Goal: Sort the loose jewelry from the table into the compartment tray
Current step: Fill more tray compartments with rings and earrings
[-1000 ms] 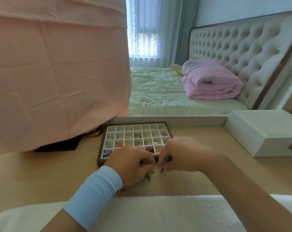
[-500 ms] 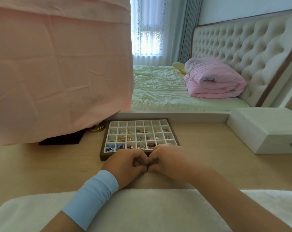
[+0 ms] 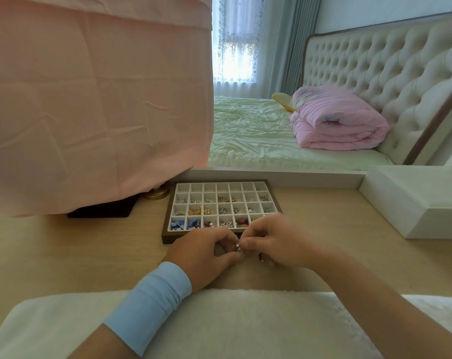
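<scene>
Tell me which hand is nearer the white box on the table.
Right. The right hand is left of the white box, apart from it; the left hand is further left, beyond the right one. Both pinch one small silver piece.

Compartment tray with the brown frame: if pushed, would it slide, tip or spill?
The shallow brown-framed compartment tray sits flat and wide on the smooth pale wooden table, so it would likely slide, not tip. Its small loose jewelry pieces look light; a sharp shove might hop them over the low dividers.

A bed (image 3: 258, 136) with tufted headboard (image 3: 380, 73) is seen beyond the worktop (image 3: 64, 250); a curtained window (image 3: 235, 47) is brightly lit.
</scene>
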### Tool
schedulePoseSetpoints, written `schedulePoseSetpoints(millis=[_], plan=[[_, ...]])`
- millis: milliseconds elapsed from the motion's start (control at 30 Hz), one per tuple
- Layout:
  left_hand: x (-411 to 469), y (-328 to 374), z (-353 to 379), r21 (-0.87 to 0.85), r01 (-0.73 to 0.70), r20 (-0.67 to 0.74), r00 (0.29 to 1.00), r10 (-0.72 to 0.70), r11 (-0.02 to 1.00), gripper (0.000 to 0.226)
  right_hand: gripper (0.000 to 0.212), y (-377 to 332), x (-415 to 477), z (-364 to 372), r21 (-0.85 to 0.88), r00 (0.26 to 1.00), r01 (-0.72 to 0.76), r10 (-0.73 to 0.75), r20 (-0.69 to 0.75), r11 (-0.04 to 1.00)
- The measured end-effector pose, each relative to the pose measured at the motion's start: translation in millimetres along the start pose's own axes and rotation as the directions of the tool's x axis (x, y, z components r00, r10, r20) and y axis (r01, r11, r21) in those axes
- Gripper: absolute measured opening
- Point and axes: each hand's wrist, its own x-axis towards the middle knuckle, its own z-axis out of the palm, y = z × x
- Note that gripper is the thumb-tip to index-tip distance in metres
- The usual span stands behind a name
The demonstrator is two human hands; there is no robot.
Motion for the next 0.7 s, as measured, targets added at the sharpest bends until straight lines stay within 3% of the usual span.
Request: schedulePoseSetpoints(millis=[133, 333, 467, 700], plan=[[1.8, -3.8, -0.2, -0.176, 0.002, -0.138, 0.99, -0.026, 0.984, 0.01, 0.02, -2.5, -3.8, -1.4, 0.223, 0.997, -0.058, 0.047, 0.055, 0.973], [0.9, -4.0, -1.7, -0.319, -0.065, -0.181, 0.983, 0.007, 0.946, 0.018, 0.021, -5.3, -4.8, -0.6, 0.405, 0.989, -0.121, 0.078, 0.123, 0.906], [1.5, -4.3, -3.9, -0.337, -0.057, -0.223, 0.974, -0.021, 0.94, 0.012, 0.021, -6.3, -5.0, 0.5, 0.436, 0.985, -0.165, 0.125, 0.118, 0.884], [1.6, -1.1, -5.6, -0.412, -0.023, -0.232, 0.969, -0.08, 0.911, 0.011, 0.012, -6.6, -5.3, -2.3, 0.442, 1.0, -0.012, 0.012, 0.003, 0.897]])
